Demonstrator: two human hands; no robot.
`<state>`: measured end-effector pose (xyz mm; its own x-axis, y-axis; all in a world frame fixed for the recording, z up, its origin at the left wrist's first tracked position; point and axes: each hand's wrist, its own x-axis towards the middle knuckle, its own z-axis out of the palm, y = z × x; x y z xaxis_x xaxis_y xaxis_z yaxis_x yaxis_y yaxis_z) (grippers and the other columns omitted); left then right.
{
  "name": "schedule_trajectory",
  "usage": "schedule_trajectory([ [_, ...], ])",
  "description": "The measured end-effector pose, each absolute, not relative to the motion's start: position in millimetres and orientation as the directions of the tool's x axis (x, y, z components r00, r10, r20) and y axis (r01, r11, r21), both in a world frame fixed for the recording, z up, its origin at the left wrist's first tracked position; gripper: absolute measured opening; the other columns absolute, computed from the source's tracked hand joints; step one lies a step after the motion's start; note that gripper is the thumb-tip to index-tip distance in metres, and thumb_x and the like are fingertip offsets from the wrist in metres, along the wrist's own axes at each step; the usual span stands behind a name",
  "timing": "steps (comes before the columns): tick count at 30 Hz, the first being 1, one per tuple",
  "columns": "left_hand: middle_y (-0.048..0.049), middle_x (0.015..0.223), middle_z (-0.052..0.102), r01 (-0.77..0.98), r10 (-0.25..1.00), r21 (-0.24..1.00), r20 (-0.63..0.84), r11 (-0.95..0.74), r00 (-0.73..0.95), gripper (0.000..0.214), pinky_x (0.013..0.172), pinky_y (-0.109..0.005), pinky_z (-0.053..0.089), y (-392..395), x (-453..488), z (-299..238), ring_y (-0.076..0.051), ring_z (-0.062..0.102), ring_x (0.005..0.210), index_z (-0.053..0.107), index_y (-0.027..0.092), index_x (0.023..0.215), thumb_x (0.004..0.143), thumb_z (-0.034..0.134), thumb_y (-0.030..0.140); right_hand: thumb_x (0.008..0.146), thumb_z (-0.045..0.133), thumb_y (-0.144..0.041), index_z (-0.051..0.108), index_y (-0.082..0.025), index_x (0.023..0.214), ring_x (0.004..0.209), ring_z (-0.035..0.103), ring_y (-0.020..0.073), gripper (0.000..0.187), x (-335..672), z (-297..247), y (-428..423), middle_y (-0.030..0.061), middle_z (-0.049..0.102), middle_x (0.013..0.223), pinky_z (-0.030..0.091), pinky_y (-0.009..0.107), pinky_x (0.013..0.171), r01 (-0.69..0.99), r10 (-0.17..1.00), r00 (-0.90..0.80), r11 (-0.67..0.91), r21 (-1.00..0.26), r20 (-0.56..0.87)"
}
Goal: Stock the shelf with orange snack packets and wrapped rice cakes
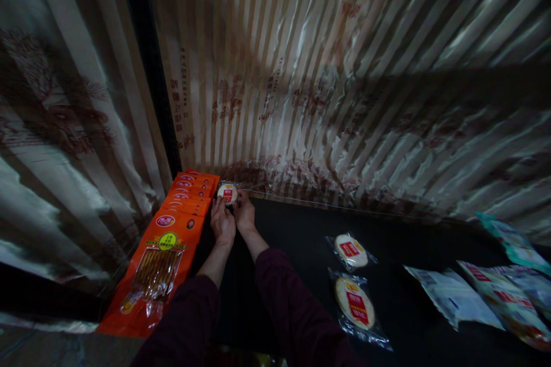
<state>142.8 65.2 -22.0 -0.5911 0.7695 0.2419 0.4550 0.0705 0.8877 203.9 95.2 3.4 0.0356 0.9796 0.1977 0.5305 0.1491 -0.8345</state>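
Note:
Both my hands are at the back left of the black table, around a small round cake in a clear wrapper (228,192) with a red and yellow label. My left hand (222,223) has its fingers at the near left edge of the packet. On the packet's right edge, my right hand (244,211) pinches the wrapper. Just left of my hands runs an overlapping row of orange snack packets (172,241), the front one with a window showing brown sticks.
Two more wrapped round cakes (355,302) lie right of my arms on the black table (297,229). At the far right are a white pouch (456,295), a printed food bag (499,298) and a teal packet (512,241). A pleated printed curtain (275,97) hangs behind.

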Motion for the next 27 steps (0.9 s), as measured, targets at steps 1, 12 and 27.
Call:
schedule_trajectory([
  [1, -0.0116, 0.132, 0.055, 0.463, 0.772, 0.883, 0.241, 0.077, -0.588, 0.044, 0.112, -0.039, 0.031, 66, 142, -22, -0.023, 0.04, 0.132, 0.063, 0.012, 0.115, 0.078, 0.042, 0.005, 0.074, 0.05, -0.006, 0.056, -0.02, 0.112, 0.085, 0.062, 0.0154, 0.04, 204, 4, 95, 0.0033, 0.067, 0.095, 0.048, 0.027, 0.08, 0.562, 0.977, 0.028, 0.159, -0.812, 0.211],
  [12, -0.0098, 0.133, 0.055, 0.522, 0.755, 0.848, 0.285, 0.089, -0.59, 0.045, 0.113, -0.041, 0.029, 62, 147, -17, -0.023, 0.036, 0.135, 0.062, 0.014, 0.117, 0.077, 0.042, 0.006, 0.078, 0.058, -0.018, 0.059, -0.027, 0.111, 0.081, 0.057, 0.0143, 0.034, 209, 2, 91, 0.0022, 0.059, 0.096, 0.046, 0.026, 0.073, 0.7, 0.963, 0.043, 0.162, -0.695, 0.267],
  [27, -0.0111, 0.132, 0.056, 0.572, 0.77, 0.815, 0.302, 0.099, -0.563, 0.044, 0.112, -0.041, 0.03, 58, 149, -10, -0.025, 0.036, 0.132, 0.063, 0.01, 0.116, 0.078, 0.041, 0.008, 0.077, 0.057, -0.016, 0.06, -0.025, 0.111, 0.078, 0.059, 0.0133, 0.035, 211, 2, 89, 0.0013, 0.059, 0.094, 0.048, 0.026, 0.074, 0.666, 0.972, 0.06, 0.13, -0.735, 0.226],
])
